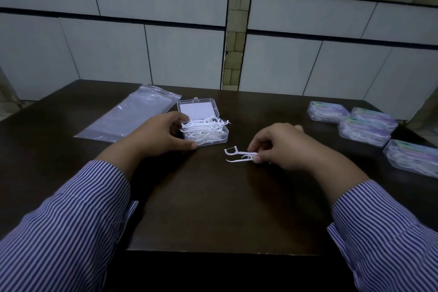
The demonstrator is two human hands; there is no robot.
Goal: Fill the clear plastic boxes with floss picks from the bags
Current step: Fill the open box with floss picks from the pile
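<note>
Hiding their handles, right hand (282,147) pinches floss picks (238,155).

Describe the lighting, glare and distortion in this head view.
Head view: dim overall, the dark table swallowing shadows; white floss picks in the right hand stand out brightly; faint sheen on the plastic bag; wide-angle bending curves the wall lines; corners darkened.

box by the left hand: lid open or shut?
Open. The box's lid is swung back behind it, and floss picks pile above the rim, some overhanging.
</note>
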